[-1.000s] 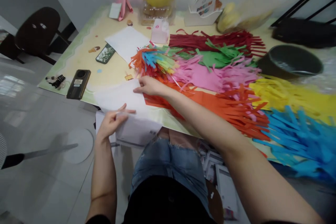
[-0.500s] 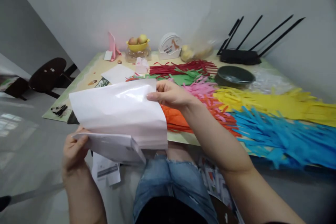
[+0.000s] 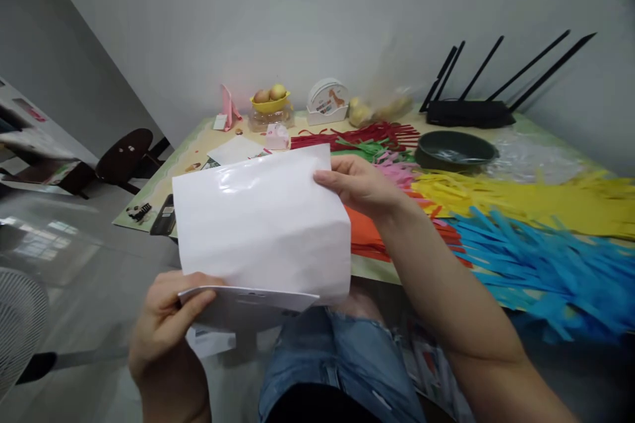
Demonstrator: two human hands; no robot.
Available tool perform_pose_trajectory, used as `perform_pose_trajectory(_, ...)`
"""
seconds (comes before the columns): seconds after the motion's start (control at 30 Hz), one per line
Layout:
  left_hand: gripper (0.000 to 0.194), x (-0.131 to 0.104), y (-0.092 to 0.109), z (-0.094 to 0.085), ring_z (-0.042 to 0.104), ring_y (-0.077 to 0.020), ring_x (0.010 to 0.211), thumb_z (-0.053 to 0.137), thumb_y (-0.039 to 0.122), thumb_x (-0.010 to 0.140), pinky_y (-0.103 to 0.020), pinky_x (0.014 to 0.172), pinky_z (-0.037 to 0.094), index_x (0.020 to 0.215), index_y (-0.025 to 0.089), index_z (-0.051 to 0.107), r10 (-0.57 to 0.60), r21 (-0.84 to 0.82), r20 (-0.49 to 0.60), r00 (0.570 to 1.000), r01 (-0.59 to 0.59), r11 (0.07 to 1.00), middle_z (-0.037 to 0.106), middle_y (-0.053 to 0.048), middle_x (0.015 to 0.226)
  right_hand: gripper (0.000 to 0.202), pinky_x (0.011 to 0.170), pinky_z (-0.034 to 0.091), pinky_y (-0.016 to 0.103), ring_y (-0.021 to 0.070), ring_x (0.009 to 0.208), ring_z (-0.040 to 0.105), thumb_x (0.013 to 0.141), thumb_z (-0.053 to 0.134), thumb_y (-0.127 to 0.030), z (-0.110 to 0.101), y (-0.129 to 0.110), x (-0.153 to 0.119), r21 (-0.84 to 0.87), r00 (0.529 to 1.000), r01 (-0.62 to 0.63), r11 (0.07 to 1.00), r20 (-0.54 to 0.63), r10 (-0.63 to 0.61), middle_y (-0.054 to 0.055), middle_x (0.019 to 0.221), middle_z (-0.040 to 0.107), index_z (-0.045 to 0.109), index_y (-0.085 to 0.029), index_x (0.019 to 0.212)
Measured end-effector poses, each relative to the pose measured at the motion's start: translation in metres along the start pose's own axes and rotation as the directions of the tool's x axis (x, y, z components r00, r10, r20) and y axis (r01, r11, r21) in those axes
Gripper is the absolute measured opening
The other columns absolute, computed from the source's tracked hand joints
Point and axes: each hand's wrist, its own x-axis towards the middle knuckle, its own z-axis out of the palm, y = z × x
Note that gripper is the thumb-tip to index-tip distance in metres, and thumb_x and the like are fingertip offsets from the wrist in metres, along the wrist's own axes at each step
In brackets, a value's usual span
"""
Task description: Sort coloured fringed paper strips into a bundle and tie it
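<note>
Stretched up over my lap is a large glossy white sheet (image 3: 262,218), a bright reflection near its top edge. My right hand (image 3: 360,185) pinches it at the upper right corner, thumb in front. Lower down, my left hand (image 3: 173,310) is closed on the edge of a stiff white card (image 3: 253,310) with a small slot-like mark. The card lies across the sheet's lower edge; whether the two are joined I cannot tell. Behind my right hand lie fringed strips in red (image 3: 367,135), orange (image 3: 370,234), yellow (image 3: 526,201) and blue (image 3: 555,271).
A black router (image 3: 469,112) with several antennas stands by the wall, behind a dark green bowl (image 3: 454,151). Fruit sits in a yellow basket (image 3: 270,104). A phone (image 3: 163,217) and a black hair clip (image 3: 139,213) lie at the table's left edge. A fan (image 3: 20,330) is at lower left.
The view has shifted left, bringing the fan in. The sheet now faces me more fully, and the card in my left hand has tilted so that its edge runs nearly level.
</note>
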Motion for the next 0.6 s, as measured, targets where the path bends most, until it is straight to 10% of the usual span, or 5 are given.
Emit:
perform_pose_trajectory(0.2, 0.021, 0.010, 0.033, 0.011, 0.068, -0.0118, 0.060, 0.061, 0.012, 0.090, -0.020, 0.052, 0.050, 0.096, 0.025, 0.078, 0.140, 0.111, 0.086, 0.986, -0.149, 0.983, 0.077, 0.002, 0.076, 0.040, 0.063, 0.056, 0.023, 0.0160, 0.066, 0.072, 0.061, 0.092, -0.048, -0.006, 0.000, -0.010, -0.015, 0.998, 0.002, 1.000, -0.056, -0.003, 0.006, 0.074, 0.077, 0.077, -0.015, 0.078)
perform_pose_trajectory(0.6, 0.019, 0.006, 0.019, 0.015, 0.067, -0.0131, 0.066, 0.059, 0.018, 0.094, -0.021, 0.060, 0.049, 0.097, 0.022, 0.078, 0.096, -0.061, 0.202, 0.975, -0.085, 0.994, 0.074, -0.002, 0.076, 0.039, 0.052, 0.050, 0.021, 0.0108, 0.053, 0.061, 0.059, 0.092, -0.047, -0.006, -0.011, -0.002, 0.014, 0.983, 0.093, 0.996, -0.159, -0.090, 0.002, 0.064, 0.071, 0.071, -0.016, 0.069)
